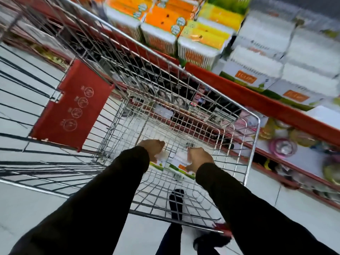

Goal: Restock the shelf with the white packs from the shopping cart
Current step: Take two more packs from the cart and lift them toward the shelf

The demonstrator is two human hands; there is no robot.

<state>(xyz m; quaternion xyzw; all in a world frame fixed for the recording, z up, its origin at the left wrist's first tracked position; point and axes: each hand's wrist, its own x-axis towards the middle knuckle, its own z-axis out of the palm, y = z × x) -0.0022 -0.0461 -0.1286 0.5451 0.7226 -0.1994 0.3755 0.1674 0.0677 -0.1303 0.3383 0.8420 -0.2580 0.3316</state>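
Both of my arms, in black sleeves, reach down into the wire shopping cart (253, 144). My left hand (152, 147) closes around one white pack (161, 159) with a green and orange label. My right hand (199, 158) grips a second white pack (179, 161) right beside it. Both packs sit low near the cart's bottom and the hands partly cover them. Matching white packs (257, 67) stand stacked on the red-edged shelf (239, 92) at the upper right.
Orange and yellow packs (184, 30) fill the shelf left of the white ones. A lower shelf (294, 150) holds round colourful items. The cart's red child-seat flap (71, 105) hangs at the left. My shoes (176, 201) show through the cart floor on white tiles.
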